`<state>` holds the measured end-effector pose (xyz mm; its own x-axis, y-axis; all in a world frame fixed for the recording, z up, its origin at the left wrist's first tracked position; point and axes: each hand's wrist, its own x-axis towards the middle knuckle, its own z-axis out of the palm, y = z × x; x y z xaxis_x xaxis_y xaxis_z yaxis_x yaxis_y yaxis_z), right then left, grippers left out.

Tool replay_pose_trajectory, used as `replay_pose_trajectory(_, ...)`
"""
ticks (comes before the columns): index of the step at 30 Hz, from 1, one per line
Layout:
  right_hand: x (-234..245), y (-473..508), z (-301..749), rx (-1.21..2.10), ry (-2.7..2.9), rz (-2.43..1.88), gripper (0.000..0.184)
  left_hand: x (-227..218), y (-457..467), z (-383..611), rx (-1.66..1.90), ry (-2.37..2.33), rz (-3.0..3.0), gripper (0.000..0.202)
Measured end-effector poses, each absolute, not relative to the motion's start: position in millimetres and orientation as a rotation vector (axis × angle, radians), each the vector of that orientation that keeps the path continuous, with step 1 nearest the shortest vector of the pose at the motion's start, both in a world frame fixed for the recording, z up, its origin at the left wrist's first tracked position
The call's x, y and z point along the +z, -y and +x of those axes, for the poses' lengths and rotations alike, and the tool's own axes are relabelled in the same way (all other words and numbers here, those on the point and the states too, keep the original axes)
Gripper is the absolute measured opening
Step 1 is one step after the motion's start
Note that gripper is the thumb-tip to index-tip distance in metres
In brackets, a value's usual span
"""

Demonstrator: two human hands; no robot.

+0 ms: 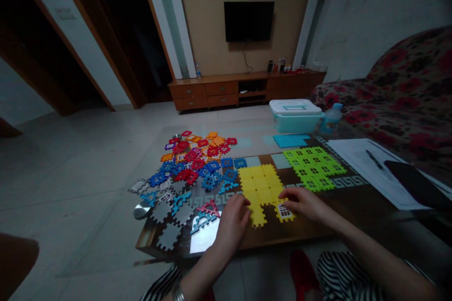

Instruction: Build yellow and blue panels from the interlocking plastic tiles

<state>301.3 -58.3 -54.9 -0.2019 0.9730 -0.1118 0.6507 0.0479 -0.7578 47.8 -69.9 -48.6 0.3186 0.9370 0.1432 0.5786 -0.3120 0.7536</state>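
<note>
Hands point(231, 223) point(302, 203) curled on yellow puzzle tiles point(261, 188), glass-topped table point(282, 235), wall television point(249, 21), floral sofa point(399, 99)

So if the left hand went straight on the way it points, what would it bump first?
The left hand would probably meet the yellow tiles first, just ahead of its fingers. It may already touch them; the depth is hard to tell.
</note>
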Motion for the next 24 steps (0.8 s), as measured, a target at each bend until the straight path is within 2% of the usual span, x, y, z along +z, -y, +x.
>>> replay_pose_trajectory(6,-56,58,281,0.986,1.911,-1.587,0.020,-52,81,53,0.521,-1.200,2.367,0.025)
replay_pose_trajectory(10,-61,60,273,0.855,1.951,-1.587,0.018,-45,86,59,0.312,-1.202,2.491,0.025)
replay_pose_trajectory(18,-60,66,266,0.622,2.025,-1.638,0.013,-46,82,61,0.317,-1.177,2.479,0.025)
replay_pose_trajectory(24,-52,69,255,0.481,2.081,-1.790,0.011,-55,85,65,0.125,-1.210,2.558,0.050)
